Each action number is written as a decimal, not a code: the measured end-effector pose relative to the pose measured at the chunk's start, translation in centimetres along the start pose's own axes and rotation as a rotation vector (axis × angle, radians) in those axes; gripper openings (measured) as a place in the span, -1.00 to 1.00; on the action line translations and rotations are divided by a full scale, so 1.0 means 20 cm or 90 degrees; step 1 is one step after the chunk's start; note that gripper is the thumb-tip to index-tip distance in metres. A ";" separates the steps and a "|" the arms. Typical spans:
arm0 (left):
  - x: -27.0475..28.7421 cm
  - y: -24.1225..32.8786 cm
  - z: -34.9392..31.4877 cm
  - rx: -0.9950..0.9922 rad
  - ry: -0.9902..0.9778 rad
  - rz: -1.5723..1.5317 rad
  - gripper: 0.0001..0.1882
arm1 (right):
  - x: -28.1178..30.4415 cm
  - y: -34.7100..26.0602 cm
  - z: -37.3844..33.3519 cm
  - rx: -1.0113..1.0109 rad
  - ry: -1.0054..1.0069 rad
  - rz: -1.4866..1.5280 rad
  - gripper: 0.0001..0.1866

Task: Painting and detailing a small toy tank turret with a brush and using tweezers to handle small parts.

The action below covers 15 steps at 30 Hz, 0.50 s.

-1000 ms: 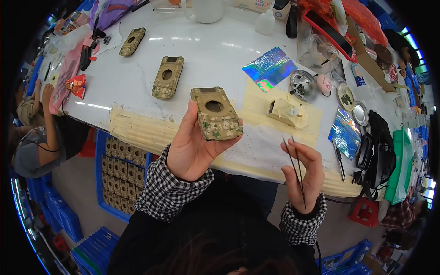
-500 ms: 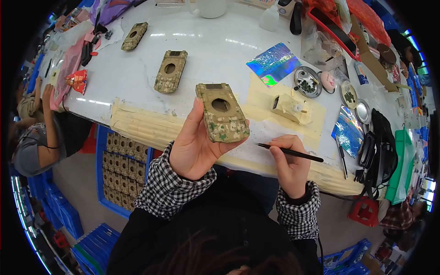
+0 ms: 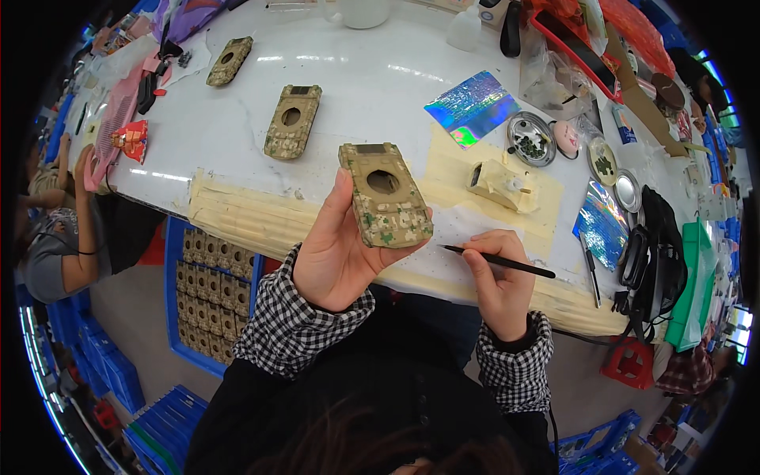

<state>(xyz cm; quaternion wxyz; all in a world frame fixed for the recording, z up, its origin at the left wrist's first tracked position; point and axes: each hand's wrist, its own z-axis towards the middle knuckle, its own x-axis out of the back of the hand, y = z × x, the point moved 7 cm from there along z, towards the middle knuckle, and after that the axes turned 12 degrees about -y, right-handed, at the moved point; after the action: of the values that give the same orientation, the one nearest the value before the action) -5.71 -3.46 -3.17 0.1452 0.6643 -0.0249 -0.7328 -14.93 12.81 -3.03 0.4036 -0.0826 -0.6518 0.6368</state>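
My left hand [image 3: 335, 257] holds up a camouflage-painted toy tank hull [image 3: 396, 210], its round hole facing me. Fingers and thumb grip it by its sides, above the table's front edge. Just right of it, my right hand [image 3: 503, 285] pinches thin black tweezers [image 3: 507, 262], or a similar slim pointed tool. The tip points left toward the hull but stays apart from it. Two more camouflage hulls lie on the white table: one hull [image 3: 293, 123] beyond my left hand, another hull [image 3: 229, 62] farther off to the left.
A taped block [image 3: 500, 186], a round metal dish [image 3: 532, 139] of small dark green parts and a shiny holographic sheet [image 3: 473, 108] lie to the right. Below the table's left front, a blue crate [image 3: 172, 297] holds rows of hulls. Another person's arm [image 3: 85, 206] is at far left.
Both hands keep nearly the same pose. The black tool has shifted very slightly to the left; the hull stays in my left hand.
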 end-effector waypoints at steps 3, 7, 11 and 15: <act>0.00 0.00 0.00 0.001 0.002 -0.001 -0.28 | 0.00 0.00 0.00 0.003 -0.005 -0.002 -0.89; 0.00 -0.01 0.00 0.002 0.008 -0.002 -0.28 | 0.00 -0.01 0.00 0.007 -0.002 0.000 -0.89; 0.00 -0.01 0.00 0.000 0.010 0.000 -0.28 | 0.00 -0.01 0.00 0.007 -0.001 -0.002 -0.88; 0.00 -0.01 0.00 0.003 0.004 -0.005 -0.28 | 0.00 0.00 0.00 0.004 -0.006 -0.010 -0.88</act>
<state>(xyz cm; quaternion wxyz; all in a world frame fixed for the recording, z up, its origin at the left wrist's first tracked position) -5.69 -3.31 -3.27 0.1410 0.6672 -0.0232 -0.7311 -14.90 12.73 -2.96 0.4055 -0.0728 -0.6522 0.6363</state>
